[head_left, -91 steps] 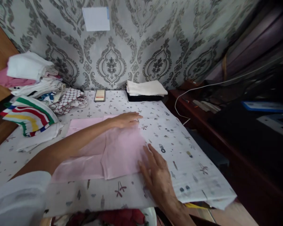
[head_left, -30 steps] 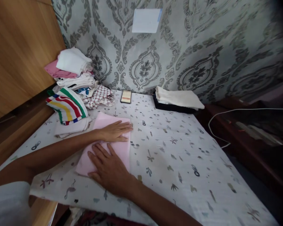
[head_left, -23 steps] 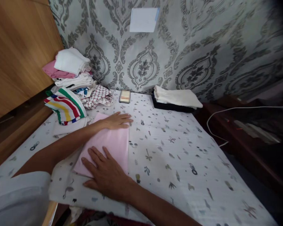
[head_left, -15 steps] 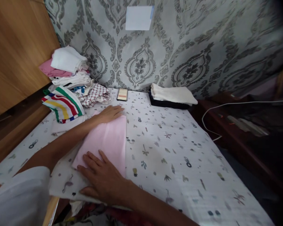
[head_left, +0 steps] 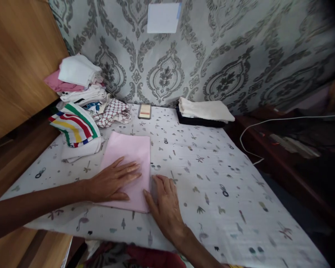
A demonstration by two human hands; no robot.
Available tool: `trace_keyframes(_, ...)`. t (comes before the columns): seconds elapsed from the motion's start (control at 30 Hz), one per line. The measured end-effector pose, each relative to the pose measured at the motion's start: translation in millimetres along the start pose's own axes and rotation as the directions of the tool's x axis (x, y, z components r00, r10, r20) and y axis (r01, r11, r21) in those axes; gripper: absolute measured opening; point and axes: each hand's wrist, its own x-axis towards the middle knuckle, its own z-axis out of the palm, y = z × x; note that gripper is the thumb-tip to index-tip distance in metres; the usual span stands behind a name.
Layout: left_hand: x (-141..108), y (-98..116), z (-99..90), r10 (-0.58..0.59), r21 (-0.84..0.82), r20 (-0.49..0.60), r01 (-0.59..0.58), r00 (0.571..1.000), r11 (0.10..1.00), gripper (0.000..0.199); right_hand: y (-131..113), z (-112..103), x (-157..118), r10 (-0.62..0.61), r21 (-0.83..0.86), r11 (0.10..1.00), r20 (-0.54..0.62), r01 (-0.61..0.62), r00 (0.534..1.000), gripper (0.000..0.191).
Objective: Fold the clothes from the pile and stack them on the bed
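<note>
A pink folded cloth (head_left: 130,147) lies as a flat rectangle on the patterned white sheet (head_left: 195,175). My left hand (head_left: 113,182) rests on the middle of it, palm down with fingers spread. Beside the cloth's lower right edge is my right hand (head_left: 166,208), its thumb at that edge and apart from the other fingers, which are slightly bent over the sheet. Neither hand grips anything.
Clothes are piled (head_left: 80,83) at the back left, with a striped cloth (head_left: 76,124) in front. A phone (head_left: 144,111) lies near the patterned wall covering (head_left: 166,70). Folded cream cloth (head_left: 203,109) sits on a black item at the back right. A white cable (head_left: 268,121) runs along the right.
My left hand has come back from the cloth's far edge to its middle. My right hand has shifted right, off the cloth's top to its right edge. The cloth's left side now looks squarer.
</note>
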Motion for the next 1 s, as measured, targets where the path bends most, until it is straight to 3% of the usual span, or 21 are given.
trace_keyframes(0.07, 17, -18, -10.7, -0.085, -0.005, -0.051, 0.085, 0.995, 0.996, 0.065, -5, -1, -3, 0.018, -0.017, 1.0, -0.005, -0.018, 1.0, 0.029)
trace_keyframes(0.17, 53, -67, -29.5, -0.326, -0.003, -0.116, 0.328, 0.938, 0.945, 0.056, -14, -4, -4, 0.049, -0.055, 0.997, 0.021, -0.047, 0.999, 0.023)
trace_keyframes(0.3, 92, -128, -47.6, -0.473, 0.009, 0.084, 0.474, 0.877, 0.881, 0.054, -24, -5, -1, 0.1, -0.112, 0.99, 0.088, -0.09, 0.991, 0.02)
trace_keyframes(0.43, 112, -152, -58.7, -0.43, -0.073, 0.282, 0.466, 0.858, 0.882, 0.058, -31, -2, -1, 0.102, -0.031, 0.995, 0.116, -0.099, 0.988, 0.011)
trace_keyframes(0.53, 118, -155, -65.5, -0.329, -0.164, 0.396, 0.419, 0.857, 0.893, 0.056, -35, -3, -1, 0.14, 0.196, 0.968, 0.093, -0.157, 0.986, 0.01)
trace_keyframes(0.63, 116, -154, -68.8, -0.28, -0.258, 0.449, 0.423, 0.849, 0.869, 0.051, -39, -7, 3, 0.264, 0.499, 0.805, 0.184, -0.321, 0.947, 0.007)
trace_keyframes(0.73, 110, -150, -69.8, -0.313, -0.314, 0.424, 0.462, 0.85, 0.83, 0.05, -42, -10, 7, 0.366, 0.721, 0.508, 0.314, -0.471, 0.876, 0.013)
trace_keyframes(0.87, 100, -138, -73.6, -0.439, -0.349, 0.393, 0.573, 0.808, 0.742, 0.047, -40, -16, 11, 0.47, 0.845, 0.122, 0.413, -0.521, 0.78, 0.025)
trace_keyframes(0.93, 96, -126, -74.3, -0.501, -0.387, 0.426, 0.652, 0.753, 0.652, 0.043, -30, -27, 13, 0.515, 0.853, 0.033, 0.432, -0.521, 0.74, 0.033)
trace_keyframes(1.0, 92, -109, -70.4, -0.539, -0.488, 0.486, 0.725, 0.688, 0.485, 0.044, -11, -43, 18, 0.561, 0.859, 0.043, 0.402, -0.511, 0.724, 0.038)
